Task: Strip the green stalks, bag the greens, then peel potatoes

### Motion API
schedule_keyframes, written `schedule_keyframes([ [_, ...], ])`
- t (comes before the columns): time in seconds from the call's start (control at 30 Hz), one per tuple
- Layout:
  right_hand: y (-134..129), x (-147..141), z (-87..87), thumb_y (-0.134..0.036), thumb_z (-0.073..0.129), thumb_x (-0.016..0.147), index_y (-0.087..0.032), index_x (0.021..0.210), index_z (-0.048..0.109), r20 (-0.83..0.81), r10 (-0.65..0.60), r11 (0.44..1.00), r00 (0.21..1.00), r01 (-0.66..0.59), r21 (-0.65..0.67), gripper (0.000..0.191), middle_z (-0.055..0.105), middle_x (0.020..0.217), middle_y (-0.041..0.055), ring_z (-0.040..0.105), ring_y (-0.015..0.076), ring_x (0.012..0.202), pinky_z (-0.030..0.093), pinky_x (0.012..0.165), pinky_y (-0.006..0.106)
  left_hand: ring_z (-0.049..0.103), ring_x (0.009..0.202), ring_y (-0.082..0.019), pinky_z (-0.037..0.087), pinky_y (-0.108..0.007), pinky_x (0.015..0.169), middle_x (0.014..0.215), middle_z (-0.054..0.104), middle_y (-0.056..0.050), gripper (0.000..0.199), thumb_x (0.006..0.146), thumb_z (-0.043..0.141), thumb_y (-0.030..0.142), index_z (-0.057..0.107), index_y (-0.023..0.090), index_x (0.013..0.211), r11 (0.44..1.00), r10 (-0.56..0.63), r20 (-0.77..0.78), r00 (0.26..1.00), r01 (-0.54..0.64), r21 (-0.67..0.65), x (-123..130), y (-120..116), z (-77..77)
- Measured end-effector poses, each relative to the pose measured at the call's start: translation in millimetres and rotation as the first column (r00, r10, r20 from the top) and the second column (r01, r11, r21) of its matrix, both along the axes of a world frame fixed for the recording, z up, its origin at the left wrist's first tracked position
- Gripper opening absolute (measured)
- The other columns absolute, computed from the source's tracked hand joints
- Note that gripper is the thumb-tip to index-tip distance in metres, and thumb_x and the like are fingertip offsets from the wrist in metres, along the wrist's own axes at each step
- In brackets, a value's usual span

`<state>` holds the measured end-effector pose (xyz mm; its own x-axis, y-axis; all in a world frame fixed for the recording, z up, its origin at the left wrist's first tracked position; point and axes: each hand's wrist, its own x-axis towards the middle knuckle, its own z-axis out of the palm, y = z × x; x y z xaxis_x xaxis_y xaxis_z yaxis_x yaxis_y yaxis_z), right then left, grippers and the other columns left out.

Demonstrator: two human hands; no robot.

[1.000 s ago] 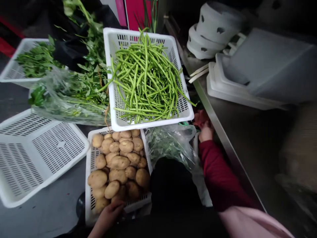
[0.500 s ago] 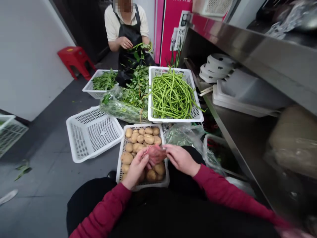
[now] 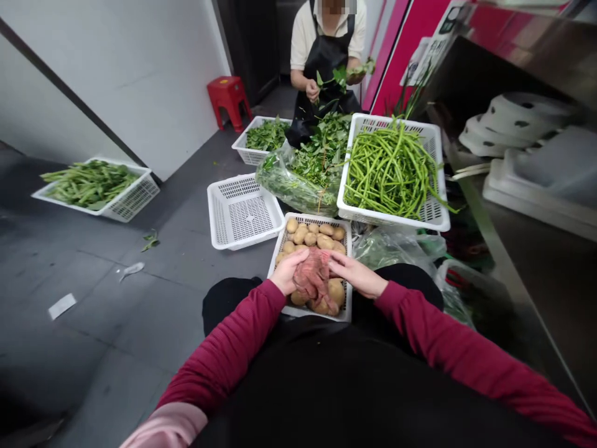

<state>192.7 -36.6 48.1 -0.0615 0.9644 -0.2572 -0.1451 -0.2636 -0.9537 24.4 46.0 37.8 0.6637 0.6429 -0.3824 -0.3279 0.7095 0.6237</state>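
Reddish fabric (image 3: 313, 274), gripped by both hands (image 3: 290, 272), hangs over potatoes (image 3: 325, 241). Grey floor (image 3: 153, 333) spreads left, edged by a white wall (image 3: 130, 68).

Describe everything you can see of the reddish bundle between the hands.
The reddish bundle looks like soft, crumpled fabric, perhaps a glove, with folds and finger-like ends hanging low. The left hand holds one side, the right hand the other. It is over the potatoes in the white basket; whether it touches them is unclear.
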Motion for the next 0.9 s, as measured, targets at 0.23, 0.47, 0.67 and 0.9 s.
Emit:
schedule_keyframes([
  [0.23,2,-2,0.7,-0.027,0.074,0.073,-0.015,0.092,0.070,-0.300,-0.143,0.966,0.943,0.067,-0.251,0.023,0.064,0.063,0.0000,0.052,0.0084,0.050,0.042,0.049,0.019,0.063,0.058,-0.015,0.051,-0.027,0.059,0.070,0.069,-0.008,0.012,0.072,0.067,0.016,0.068,0.007,0.080,0.999,-0.034,-0.132,0.991,0.037,0.020,-1,3,-10.5],
  [0.47,3,15,-3.7,-0.023,0.071,0.077,-0.013,0.077,0.064,-0.386,-0.311,0.875,0.869,0.103,-0.473,0.012,0.061,0.058,-0.0002,0.036,0.0034,0.037,0.040,0.042,0.019,0.065,0.061,-0.019,0.052,-0.030,0.060,0.071,0.070,-0.012,0.016,0.082,0.055,0.013,0.069,0.005,0.083,0.989,-0.137,-0.106,0.985,0.130,-0.072,6,2,-7.3],
  [0.67,-3,35,-8.8,-0.035,0.082,0.067,-0.014,0.074,0.061,-0.325,-0.259,0.895,0.910,0.099,-0.435,0.030,0.043,0.046,-0.0090,0.018,0.0012,0.038,0.032,0.039,0.016,0.063,0.058,-0.014,0.051,-0.025,0.057,0.068,0.068,-0.007,0.009,0.078,0.057,0.010,0.066,0.008,0.077,0.997,0.050,-0.165,0.985,-0.059,-0.053,2,13,-9.5],
  [0.9,-6,33,-13.5,-0.035,0.085,0.061,-0.019,0.091,0.067,-0.053,-0.215,0.923,0.975,0.185,-0.336,0.039,0.061,0.074,-0.0019,0.051,0.0071,0.058,0.045,0.051,0.017,0.059,0.068,-0.015,0.048,-0.028,0.068,0.074,0.064,-0.004,0.021,0.084,0.058,0.033,0.067,0.015,0.091,0.700,0.314,-0.260,0.913,-0.038,0.713,0,-7,2.8],
])
